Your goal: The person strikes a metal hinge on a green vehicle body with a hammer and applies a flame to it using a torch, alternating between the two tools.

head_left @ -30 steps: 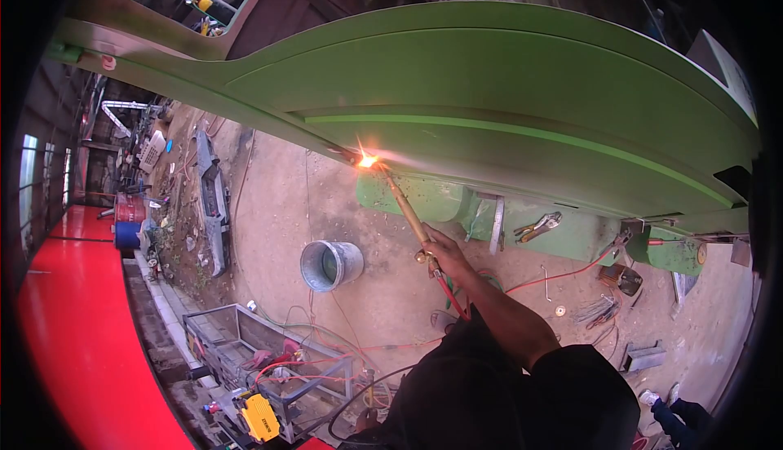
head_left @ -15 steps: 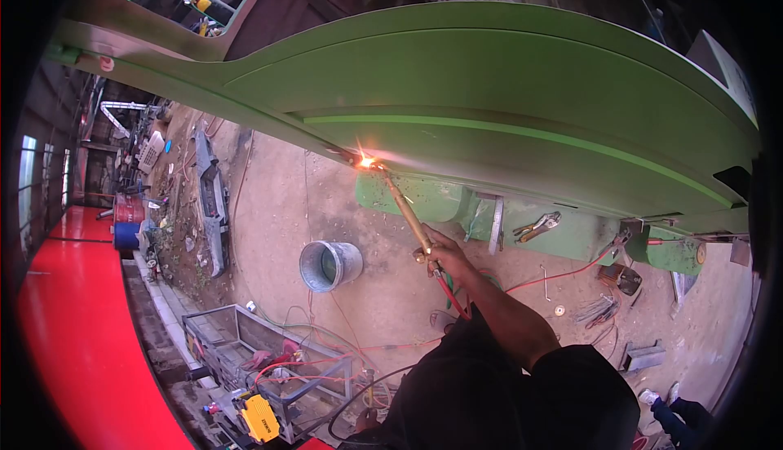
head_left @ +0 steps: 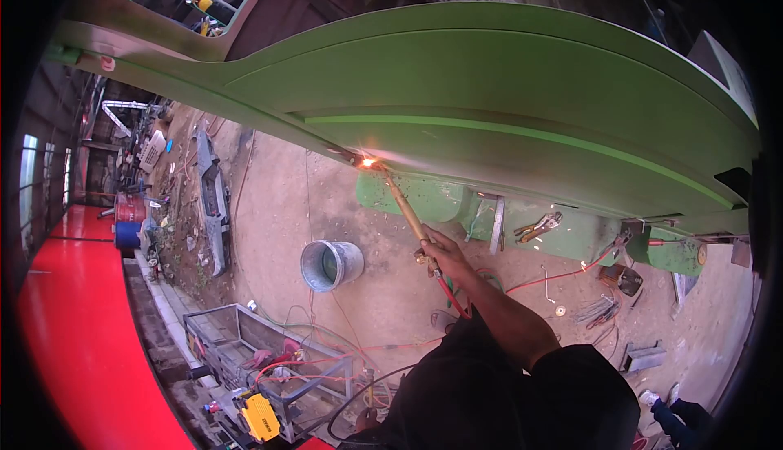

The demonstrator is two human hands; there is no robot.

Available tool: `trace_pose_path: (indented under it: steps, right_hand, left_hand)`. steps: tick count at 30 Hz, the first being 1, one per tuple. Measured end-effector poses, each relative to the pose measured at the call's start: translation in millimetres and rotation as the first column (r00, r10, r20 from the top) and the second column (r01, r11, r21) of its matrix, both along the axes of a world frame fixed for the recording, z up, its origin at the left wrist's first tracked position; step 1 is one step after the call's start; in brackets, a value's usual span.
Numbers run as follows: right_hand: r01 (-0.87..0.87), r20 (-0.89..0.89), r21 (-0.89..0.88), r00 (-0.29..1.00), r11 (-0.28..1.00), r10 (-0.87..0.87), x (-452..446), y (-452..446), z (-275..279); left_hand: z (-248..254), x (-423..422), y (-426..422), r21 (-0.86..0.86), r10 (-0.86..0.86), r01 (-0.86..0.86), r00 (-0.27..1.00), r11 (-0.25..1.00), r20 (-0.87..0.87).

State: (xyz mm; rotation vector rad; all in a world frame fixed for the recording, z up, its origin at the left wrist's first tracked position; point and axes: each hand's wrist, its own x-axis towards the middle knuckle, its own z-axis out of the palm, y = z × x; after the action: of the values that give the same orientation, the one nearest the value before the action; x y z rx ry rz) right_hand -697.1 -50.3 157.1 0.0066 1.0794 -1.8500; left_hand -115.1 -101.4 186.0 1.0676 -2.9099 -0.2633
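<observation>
My right hand (head_left: pixel 444 256) is closed around the brass handle of a torch (head_left: pixel 408 212), with red and green hoses at its lower end. The torch tip meets the lower edge of a large green metal panel (head_left: pixel 506 75), where a bright orange-white flame (head_left: pixel 369 162) glows. My left hand is not in view. Below the panel, locking pliers (head_left: pixel 538 226) lie on a green metal part (head_left: pixel 571 236).
A grey bucket (head_left: pixel 331 266) stands on the floor left of my hand. Hoses run past a metal frame cart (head_left: pixel 269 352) with a yellow box (head_left: pixel 259 417). A red panel (head_left: pixel 81 328) is at left. Another person's legs (head_left: pixel 681 419) show at lower right.
The glow at the torch tip looks smaller, and small bright specks show near the pliers and red hose. My right hand keeps nearly the same place and grip.
</observation>
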Motion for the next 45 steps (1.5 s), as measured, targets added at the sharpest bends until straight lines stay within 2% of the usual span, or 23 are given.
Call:
trace_pose_path:
  steps: [2, 5, 9, 11, 15, 17, 21, 23, 27, 29, 32, 35, 38, 41, 45]
  right_hand:
    - [0.002, 0.023, -0.015, 1.0, 1.0, -0.002, 0.7, -0.6, -7.9]
    - [0.001, 0.051, -0.038, 0.999, 0.999, 0.0, -0.2, 1.4, -10.4]
    - [0.005, 0.069, -0.045, 0.998, 0.999, -0.002, -2.0, 2.9, -5.2]
    - [0.006, 0.073, -0.047, 0.997, 0.999, -0.002, -2.4, 3.3, -3.7]
    - [-0.003, 0.063, -0.028, 0.998, 1.0, 0.005, -2.9, 3.3, 3.2]
    - [0.001, 0.052, -0.022, 0.999, 1.0, 0.0, -1.8, 2.4, 3.5]
    - [0.004, 0.035, -0.016, 0.999, 1.0, -0.003, -0.6, 1.9, 2.7]
    - [0.003, 0.031, -0.007, 1.0, 1.0, -0.003, -0.1, 1.3, 1.5]
    - [0.007, 0.042, -0.014, 0.999, 1.0, -0.007, 0.6, 3.3, 0.3]
    - [-0.003, 0.016, -0.01, 1.0, 1.0, 0.004, 1.9, 2.3, -5.0]
    - [-0.014, -0.019, -0.001, 1.0, 1.0, 0.014, 4.1, 1.0, -9.5]
    - [-0.011, -0.036, 0.003, 0.999, 1.0, 0.011, 5.2, -1.4, -11.2]
    - [-0.009, -0.042, 0.003, 0.999, 1.0, 0.009, 4.4, -2.0, -8.9]
    - [-0.013, -0.034, -0.004, 0.999, 1.0, 0.013, 2.6, -1.2, -7.5]
    - [-0.012, 0.004, -0.03, 1.0, 0.999, 0.012, 4.1, -1.6, -8.7]
  left_hand:
    - [-9.8, 15.6, -7.2, 0.068, -0.04, 0.029, 0.986, 0.997, 0.161]
    - [-16.5, 21.8, -3.6, 0.064, 0.034, -0.043, 0.99, 0.997, 0.135]
    - [-33.8, 37.6, -7.0, 0.027, 0.039, -0.042, 0.995, 0.999, 0.086]
    - [-31.1, 36.2, -11.8, 0.1, 0.055, -0.074, 0.981, 0.992, 0.186]
    - [-24.9, 30.6, -16.6, 0.101, 0.0, -0.018, 0.983, 0.995, 0.184]
    - [-14.3, 20.5, -18.9, 0.166, -0.058, 0.019, 0.971, 0.986, 0.232]
    - [-15.4, 18.4, -19.4, 0.166, -0.054, 0.017, 0.974, 0.986, 0.219]
    - [-18.6, 20.8, -18.9, 0.1, -0.075, 0.059, 0.982, 0.993, 0.17]
    - [-5.1, 2.9, -12.0, 0.091, -0.049, 0.032, 0.98, 0.995, 0.195]
    - [2.8, -5.7, -10.0, 0.139, -0.029, -0.003, 0.974, 0.99, 0.225]
    - [-54.1, 53.2, -24.4, 0.08, -0.032, 0.02, 0.988, 0.997, 0.149]
    - [-20.2, 26.5, -13.5, 0.113, -0.047, 0.031, 0.989, 0.993, 0.139]
    - [-13.3, 16.7, -14.9, 0.142, -0.054, 0.027, 0.981, 0.989, 0.188]
    - [0.5, 1.9, -7.7, 0.118, -0.039, 0.02, 0.987, 0.993, 0.153]
    - [-17.8, 17.7, -4.7, 0.029, -0.004, -0.001, 0.987, 1.0, 0.159]
